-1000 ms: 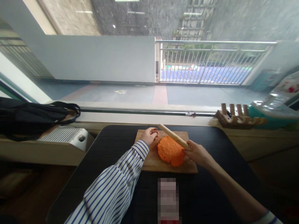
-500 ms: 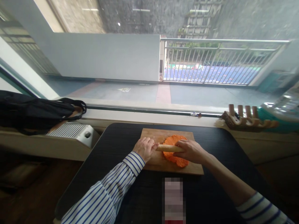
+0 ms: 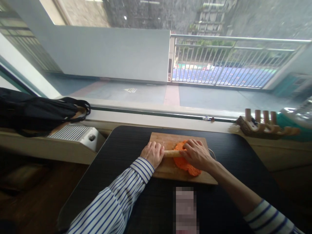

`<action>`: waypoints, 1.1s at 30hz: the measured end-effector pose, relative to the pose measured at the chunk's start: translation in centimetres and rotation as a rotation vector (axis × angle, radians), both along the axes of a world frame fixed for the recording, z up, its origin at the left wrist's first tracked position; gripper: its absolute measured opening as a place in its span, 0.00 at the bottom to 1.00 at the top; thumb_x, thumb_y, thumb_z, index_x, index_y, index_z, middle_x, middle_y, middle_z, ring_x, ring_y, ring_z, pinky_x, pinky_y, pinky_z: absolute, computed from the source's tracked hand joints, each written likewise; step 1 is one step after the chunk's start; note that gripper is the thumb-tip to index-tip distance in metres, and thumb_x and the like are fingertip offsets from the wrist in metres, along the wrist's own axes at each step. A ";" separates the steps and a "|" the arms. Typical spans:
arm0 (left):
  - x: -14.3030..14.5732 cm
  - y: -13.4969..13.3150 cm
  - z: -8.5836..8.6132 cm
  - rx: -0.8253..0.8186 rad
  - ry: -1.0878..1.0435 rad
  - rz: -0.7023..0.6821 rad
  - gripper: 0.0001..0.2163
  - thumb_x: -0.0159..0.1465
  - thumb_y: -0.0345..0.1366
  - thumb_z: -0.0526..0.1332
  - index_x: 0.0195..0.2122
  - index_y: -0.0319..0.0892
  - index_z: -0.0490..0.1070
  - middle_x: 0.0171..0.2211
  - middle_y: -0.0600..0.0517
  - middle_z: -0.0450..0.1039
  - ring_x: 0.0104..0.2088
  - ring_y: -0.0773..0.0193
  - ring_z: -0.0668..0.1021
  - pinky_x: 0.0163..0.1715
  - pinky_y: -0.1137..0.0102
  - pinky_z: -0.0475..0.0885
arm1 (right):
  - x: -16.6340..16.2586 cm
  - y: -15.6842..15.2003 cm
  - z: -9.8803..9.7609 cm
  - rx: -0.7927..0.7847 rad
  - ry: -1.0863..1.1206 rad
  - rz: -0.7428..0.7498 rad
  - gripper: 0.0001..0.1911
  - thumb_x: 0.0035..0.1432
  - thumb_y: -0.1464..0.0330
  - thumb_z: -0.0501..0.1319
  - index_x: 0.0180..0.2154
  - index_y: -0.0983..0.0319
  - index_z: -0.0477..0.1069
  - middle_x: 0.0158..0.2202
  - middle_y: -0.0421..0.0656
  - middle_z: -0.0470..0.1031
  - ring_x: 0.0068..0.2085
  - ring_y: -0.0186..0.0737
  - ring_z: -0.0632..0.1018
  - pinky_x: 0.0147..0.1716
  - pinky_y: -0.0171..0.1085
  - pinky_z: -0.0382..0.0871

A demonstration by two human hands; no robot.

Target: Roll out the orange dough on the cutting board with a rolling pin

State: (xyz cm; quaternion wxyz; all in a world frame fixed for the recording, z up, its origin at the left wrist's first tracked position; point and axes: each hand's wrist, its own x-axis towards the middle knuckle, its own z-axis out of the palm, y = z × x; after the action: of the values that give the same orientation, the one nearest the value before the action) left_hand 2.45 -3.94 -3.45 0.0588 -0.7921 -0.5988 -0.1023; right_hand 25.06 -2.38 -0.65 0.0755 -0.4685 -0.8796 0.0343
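Observation:
A wooden rolling pin (image 3: 171, 153) lies across a flattened orange slab of dough (image 3: 185, 164) on a wooden cutting board (image 3: 163, 169). My left hand (image 3: 153, 154) is closed around the pin's left end, beside the dough. Over the dough, my right hand (image 3: 197, 154) grips the pin toward its right end, and its fingers hide that end. The dough has an uneven edge, with a lobe sticking out at the lower right. A metal handle (image 3: 212, 153) shows at the board's right side, partly behind my right wrist.
The board rests on a black table (image 3: 122, 152). A blurred-out pinkish item (image 3: 186, 209) lies near me. A black bag (image 3: 41, 112) is at left above a white slotted unit (image 3: 75, 132). On the windowsill (image 3: 146, 122) at right stand a wooden pegged rack (image 3: 265, 125) and a teal container (image 3: 292, 122).
My right hand has shifted slightly and its knuckles are raised higher over the pin. The view has moved a little, and the board's metal handle now shows.

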 end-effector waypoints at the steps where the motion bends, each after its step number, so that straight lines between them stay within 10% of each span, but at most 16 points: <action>1: 0.1 0.1 0.0 0.004 0.004 0.010 0.15 0.66 0.39 0.46 0.31 0.40 0.69 0.30 0.44 0.69 0.35 0.55 0.71 0.35 0.63 0.65 | -0.3 0.0 -0.1 0.019 0.010 -0.023 0.17 0.65 0.58 0.46 0.37 0.60 0.69 0.41 0.46 0.70 0.44 0.42 0.70 0.49 0.45 0.56; 9: 0.5 1.3 0.1 0.006 -0.052 0.044 0.11 0.65 0.38 0.47 0.37 0.41 0.67 0.37 0.45 0.69 0.41 0.54 0.70 0.40 0.60 0.64 | -1.6 1.2 -1.6 0.099 -0.017 -0.122 0.16 0.65 0.61 0.44 0.46 0.60 0.65 0.55 0.50 0.64 0.55 0.47 0.64 0.59 0.59 0.37; 23: 0.4 5.8 0.3 -0.018 -0.065 0.031 0.13 0.65 0.39 0.48 0.46 0.41 0.66 0.42 0.44 0.69 0.45 0.53 0.70 0.44 0.59 0.64 | -2.1 5.0 -1.3 0.004 -0.027 -0.211 0.16 0.65 0.65 0.42 0.45 0.60 0.66 0.53 0.49 0.65 0.53 0.48 0.65 0.56 0.66 0.40; 33: 0.5 2.6 -0.5 -0.070 -0.047 0.045 0.22 0.65 0.40 0.46 0.58 0.40 0.62 0.59 0.41 0.61 0.59 0.52 0.64 0.57 0.53 0.58 | -2.0 0.8 -1.8 0.087 -0.098 -0.229 0.26 0.65 0.61 0.41 0.60 0.63 0.55 0.63 0.54 0.54 0.63 0.50 0.54 0.59 0.61 0.39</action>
State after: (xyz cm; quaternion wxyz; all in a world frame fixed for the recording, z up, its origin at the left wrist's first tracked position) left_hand 2.91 -1.39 -3.97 0.0194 -0.7774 -0.6210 -0.0986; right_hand 23.01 -1.54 -2.50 0.0560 -0.5633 -0.8236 -0.0357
